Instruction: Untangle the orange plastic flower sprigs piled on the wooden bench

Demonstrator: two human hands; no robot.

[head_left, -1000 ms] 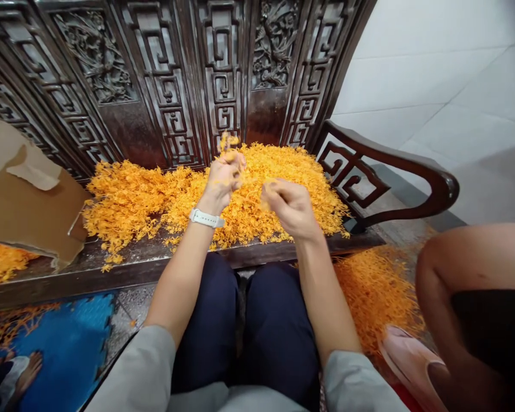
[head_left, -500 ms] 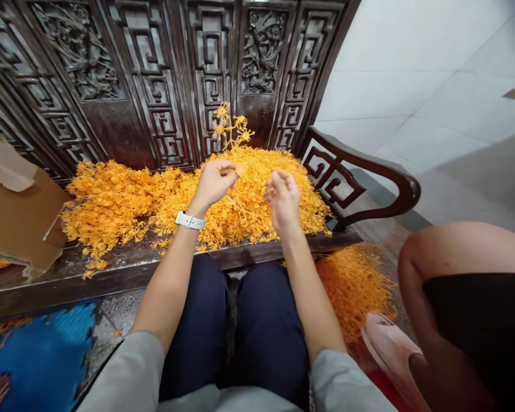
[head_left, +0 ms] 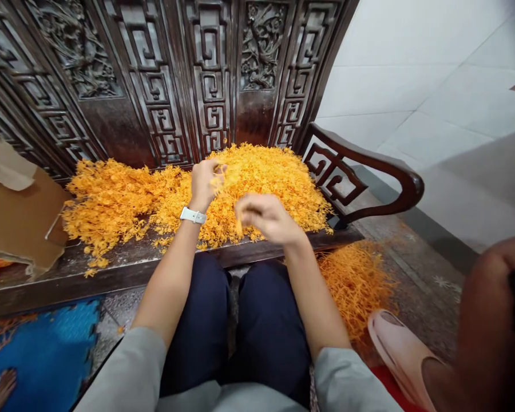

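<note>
My left hand [head_left: 203, 184], with a pale watch band at the wrist, is closed on a yellow-orange plastic flower sprig [head_left: 224, 180] that is smeared by motion. My right hand [head_left: 269, 217] is lower and to its right, blurred, its fingers curled in. A yellow bit shows at its fingertips, but I cannot tell whether it is held or part of the pile behind. Both hands are over a large heap of yellow-orange plastic flower sprigs [head_left: 278, 171] on a dark wooden bench [head_left: 124, 274].
A torn cardboard box [head_left: 21, 212] stands on the bench at left. The bench has a carved armrest [head_left: 369, 166] at right. Orange stringy pieces [head_left: 356, 286] lie on the floor. A blue mat [head_left: 38, 355] and another person's foot are lower left; a slippered foot [head_left: 403, 349] is right.
The sprig that stood upright above my left hand has dropped down and is blurred. My right hand has moved lower and left, turning inward. The neighbouring person's leg has shifted right.
</note>
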